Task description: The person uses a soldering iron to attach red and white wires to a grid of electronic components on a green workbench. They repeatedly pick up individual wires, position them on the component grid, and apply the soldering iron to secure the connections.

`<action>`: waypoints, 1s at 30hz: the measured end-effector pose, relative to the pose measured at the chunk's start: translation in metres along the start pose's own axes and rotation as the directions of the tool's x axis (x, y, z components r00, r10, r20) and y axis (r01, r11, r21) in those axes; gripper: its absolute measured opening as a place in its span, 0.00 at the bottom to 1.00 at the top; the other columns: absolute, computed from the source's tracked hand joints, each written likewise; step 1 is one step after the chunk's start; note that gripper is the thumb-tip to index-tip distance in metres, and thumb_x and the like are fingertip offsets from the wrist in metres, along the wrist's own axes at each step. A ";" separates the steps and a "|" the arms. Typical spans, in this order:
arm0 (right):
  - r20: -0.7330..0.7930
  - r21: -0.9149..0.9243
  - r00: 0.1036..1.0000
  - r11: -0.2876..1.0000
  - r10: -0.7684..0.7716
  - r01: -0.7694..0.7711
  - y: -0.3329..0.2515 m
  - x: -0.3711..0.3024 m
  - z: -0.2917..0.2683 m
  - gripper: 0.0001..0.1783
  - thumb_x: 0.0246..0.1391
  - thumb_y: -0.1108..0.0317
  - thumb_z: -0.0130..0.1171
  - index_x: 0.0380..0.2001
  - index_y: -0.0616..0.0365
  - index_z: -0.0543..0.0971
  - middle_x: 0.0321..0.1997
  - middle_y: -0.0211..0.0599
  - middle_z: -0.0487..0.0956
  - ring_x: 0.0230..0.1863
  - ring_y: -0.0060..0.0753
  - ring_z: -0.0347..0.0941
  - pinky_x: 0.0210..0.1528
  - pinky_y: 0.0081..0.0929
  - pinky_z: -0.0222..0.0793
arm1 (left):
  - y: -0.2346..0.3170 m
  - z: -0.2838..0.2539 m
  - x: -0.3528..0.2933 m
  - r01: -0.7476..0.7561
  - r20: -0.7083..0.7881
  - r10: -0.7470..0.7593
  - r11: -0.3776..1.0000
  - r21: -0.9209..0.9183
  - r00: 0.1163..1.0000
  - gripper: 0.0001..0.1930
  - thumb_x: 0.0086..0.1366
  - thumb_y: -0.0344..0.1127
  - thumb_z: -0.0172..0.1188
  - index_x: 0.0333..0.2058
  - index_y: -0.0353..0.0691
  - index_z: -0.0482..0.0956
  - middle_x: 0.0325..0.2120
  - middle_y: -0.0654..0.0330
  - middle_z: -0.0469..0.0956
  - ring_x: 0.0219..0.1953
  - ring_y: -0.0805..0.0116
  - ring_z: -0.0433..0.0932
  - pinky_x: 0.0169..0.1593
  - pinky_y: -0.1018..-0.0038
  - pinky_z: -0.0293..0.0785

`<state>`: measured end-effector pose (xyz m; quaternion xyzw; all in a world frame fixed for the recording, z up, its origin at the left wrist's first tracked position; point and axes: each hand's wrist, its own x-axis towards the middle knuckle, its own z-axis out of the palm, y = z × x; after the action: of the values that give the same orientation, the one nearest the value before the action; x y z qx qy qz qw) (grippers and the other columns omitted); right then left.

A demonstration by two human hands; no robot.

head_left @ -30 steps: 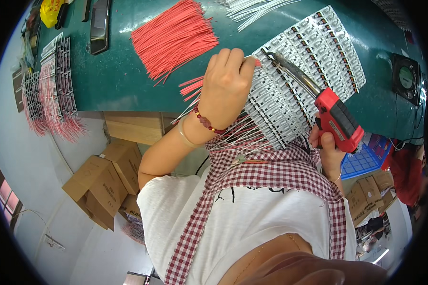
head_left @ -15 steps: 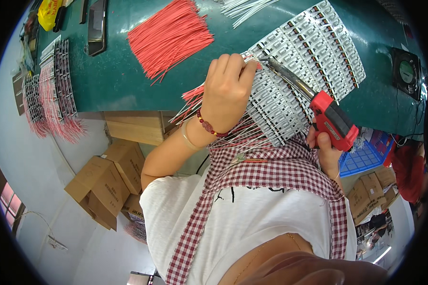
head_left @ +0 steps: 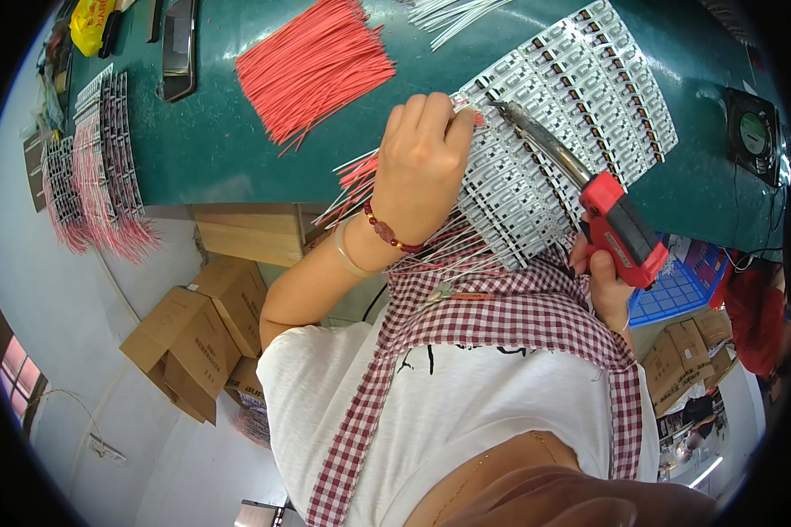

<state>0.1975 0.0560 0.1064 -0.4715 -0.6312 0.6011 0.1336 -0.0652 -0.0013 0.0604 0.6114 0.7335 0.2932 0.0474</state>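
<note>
A large panel of small white circuit boards point(head_left: 580, 88) slopes from the green table toward my lap. My left hand point(head_left: 424, 162), fingers closed, is at the panel's left edge. Red and white wires point(head_left: 356, 180) stick out from under its palm side, and a bit of red wire shows by the fingertips. My right hand point(head_left: 602, 277) grips a red and black soldering gun point(head_left: 621, 227) near the panel's right lower edge. Its metal tip points up and left, a little apart from my left fingertips. More thin wires hang from the panel's lower left edge over my checked apron point(head_left: 492, 321).
On the green table point(head_left: 193, 149) lie a pile of red wires point(head_left: 316, 70), a bunch of white wires point(head_left: 453, 18) and a phone point(head_left: 178, 53). Finished-looking wired panels point(head_left: 105, 149) hang at the left edge. A black fan point(head_left: 752, 133) stands right; cardboard boxes point(head_left: 185, 338) are below.
The soldering gun has moved slightly right and down, its tip now farther from my left fingertips. My left hand has shifted up only a little.
</note>
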 end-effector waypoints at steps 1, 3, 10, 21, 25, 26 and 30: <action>-0.001 0.019 1.000 1.000 0.004 -0.004 -0.003 0.000 -0.001 0.36 0.53 0.42 0.59 0.51 0.64 0.71 0.20 0.32 0.72 0.18 0.19 0.64 0.21 0.19 0.58 | 0.001 -0.001 0.001 -0.004 0.012 0.004 1.000 0.012 1.000 0.11 0.48 0.23 0.59 0.34 0.35 0.80 0.25 0.59 0.68 0.30 0.62 0.69 0.35 0.69 0.66; 0.001 0.098 1.000 0.995 0.015 -0.015 -0.007 0.000 -0.001 0.33 0.54 0.43 0.59 0.48 0.63 0.72 0.21 0.31 0.73 0.20 0.19 0.64 0.22 0.19 0.59 | 0.001 -0.003 0.003 -0.014 0.037 0.012 0.999 0.037 0.999 0.11 0.48 0.23 0.59 0.34 0.35 0.80 0.25 0.59 0.68 0.30 0.62 0.69 0.35 0.69 0.66; 0.134 0.046 0.989 0.996 0.069 -0.076 -0.002 0.003 -0.009 0.14 0.59 0.59 0.58 0.36 0.60 0.77 0.27 0.26 0.74 0.29 0.19 0.68 0.32 0.20 0.64 | 0.000 0.001 -0.001 -0.004 -0.015 0.004 1.000 -0.003 1.000 0.13 0.46 0.22 0.58 0.34 0.35 0.80 0.25 0.59 0.68 0.30 0.62 0.70 0.35 0.69 0.67; 0.083 0.063 0.996 0.998 0.027 -0.033 -0.007 0.002 -0.006 0.12 0.59 0.62 0.57 0.34 0.61 0.77 0.28 0.28 0.76 0.29 0.19 0.70 0.32 0.21 0.66 | 0.002 0.001 0.001 0.009 -0.003 -0.009 1.000 0.008 1.000 0.11 0.48 0.23 0.59 0.34 0.35 0.80 0.25 0.59 0.68 0.30 0.61 0.70 0.36 0.69 0.68; 0.090 0.157 0.996 0.988 -0.009 -0.005 -0.011 0.004 -0.004 0.20 0.58 0.51 0.58 0.31 0.61 0.76 0.25 0.28 0.73 0.25 0.19 0.66 0.28 0.20 0.62 | 0.003 0.001 0.001 -0.005 0.007 0.005 0.999 0.032 1.000 0.11 0.48 0.23 0.59 0.33 0.36 0.80 0.25 0.59 0.68 0.30 0.62 0.70 0.35 0.69 0.67; 0.080 0.153 0.997 0.988 -0.002 -0.010 -0.012 0.004 -0.003 0.22 0.57 0.49 0.58 0.31 0.60 0.76 0.24 0.28 0.72 0.24 0.19 0.65 0.27 0.20 0.61 | 0.003 0.001 0.001 -0.011 0.011 0.011 0.999 0.042 1.000 0.11 0.48 0.23 0.59 0.33 0.36 0.80 0.25 0.59 0.68 0.30 0.62 0.70 0.34 0.69 0.67; 0.052 0.124 0.999 0.992 0.014 -0.020 -0.013 0.002 -0.004 0.24 0.56 0.47 0.59 0.32 0.61 0.75 0.23 0.28 0.71 0.23 0.19 0.64 0.26 0.20 0.60 | 0.001 0.001 0.000 -0.019 -0.004 0.019 0.998 0.062 1.000 0.11 0.48 0.24 0.59 0.33 0.37 0.80 0.25 0.60 0.68 0.30 0.63 0.70 0.34 0.70 0.65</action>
<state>0.1935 0.0621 0.1175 -0.4520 -0.5919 0.6522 0.1413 -0.0639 -0.0010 0.0598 0.6188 0.7365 0.2723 0.0240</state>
